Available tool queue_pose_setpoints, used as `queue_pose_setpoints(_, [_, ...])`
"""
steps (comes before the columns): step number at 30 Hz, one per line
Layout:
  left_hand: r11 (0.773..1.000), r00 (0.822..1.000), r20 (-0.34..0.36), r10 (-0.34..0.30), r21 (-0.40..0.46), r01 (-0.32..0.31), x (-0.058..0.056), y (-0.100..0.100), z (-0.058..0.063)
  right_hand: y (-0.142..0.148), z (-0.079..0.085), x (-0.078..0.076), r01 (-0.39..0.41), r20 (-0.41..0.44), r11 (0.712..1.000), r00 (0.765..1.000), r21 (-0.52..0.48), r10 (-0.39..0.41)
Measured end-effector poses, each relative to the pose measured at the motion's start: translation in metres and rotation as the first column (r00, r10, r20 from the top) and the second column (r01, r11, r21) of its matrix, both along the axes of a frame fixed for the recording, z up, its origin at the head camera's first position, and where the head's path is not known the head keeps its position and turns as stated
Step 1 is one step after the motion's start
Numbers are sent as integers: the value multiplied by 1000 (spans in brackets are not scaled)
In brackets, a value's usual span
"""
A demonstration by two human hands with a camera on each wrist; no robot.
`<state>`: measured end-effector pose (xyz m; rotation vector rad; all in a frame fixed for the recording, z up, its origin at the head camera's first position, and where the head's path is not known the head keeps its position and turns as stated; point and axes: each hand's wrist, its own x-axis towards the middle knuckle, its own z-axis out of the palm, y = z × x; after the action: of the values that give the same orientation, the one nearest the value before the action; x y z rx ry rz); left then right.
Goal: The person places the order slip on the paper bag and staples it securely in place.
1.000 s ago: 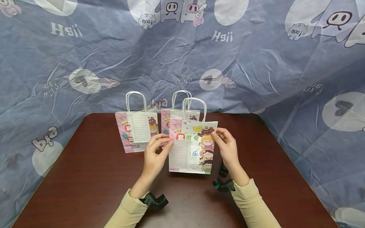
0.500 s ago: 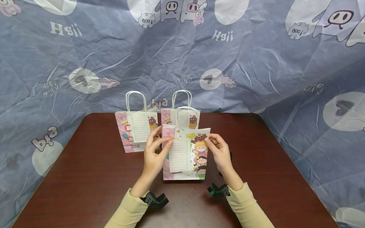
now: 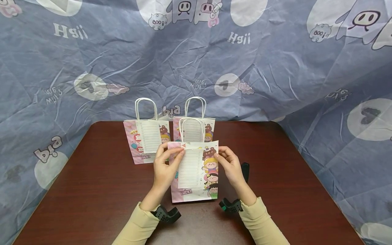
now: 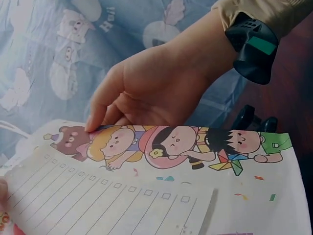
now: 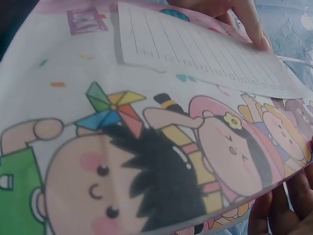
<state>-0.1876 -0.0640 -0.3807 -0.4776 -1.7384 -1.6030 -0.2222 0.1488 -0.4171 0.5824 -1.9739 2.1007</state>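
Note:
A white paper gift bag (image 3: 195,195) with a pink side strip, cartoon figures and white handles faces me near the middle of the table. My right hand (image 3: 231,166) pinches its right edge, thumb in front near the printed bear. A lined paper sheet (image 3: 190,170) with small checkboxes lies against the bag's front. Its upper left corner is between the thumb and index finger of my left hand (image 3: 165,166). In the left wrist view, the sheet (image 4: 112,200) overlaps the bag's print, with the right hand (image 4: 151,93) at the bag's edge. The bag's back is hidden.
Two similar bags stand behind, one at left (image 3: 139,159) and one at centre (image 3: 209,126), each with a lined sheet on its front. A small black object (image 3: 245,172) lies right of the right hand. A patterned blue cloth (image 3: 196,61) hangs behind the table (image 3: 291,190).
My right hand has brought the bag left and toward me, so the sheet now sits higher and more central on its front. The left hand has stayed nearly in place, holding the sheet.

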Motion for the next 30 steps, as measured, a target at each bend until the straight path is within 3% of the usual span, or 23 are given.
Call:
queue_pose_setpoints(9, [998,997,-50,52,46,-50,-5,3,-6,-4,3,0,-75,-3,997,997,19,75])
queue_pose_setpoints(14, [998,993,-105,44,44,-39,-7,3,-8,-12,21,7,-77,-41,987,996,144,83])
queue_pose_setpoints(17, [998,991,-127,48,39,-43,-7,3,-8,-19,33,14,-23,-65,974,997,227,39])
queue_pose_setpoints(21, [998,986,-150,66,31,-62,-8,3,-10,-27,38,18,75,-28,958,997,276,-70])
queue_pose_setpoints(25, [996,989,-123,85,53,-79,-13,3,-20,-28,23,9,159,-14,943,987,291,-162])
queue_pose_setpoints(30, [992,998,-48,39,118,-33,-21,2,-35,-26,12,0,187,-29,938,982,291,-187])
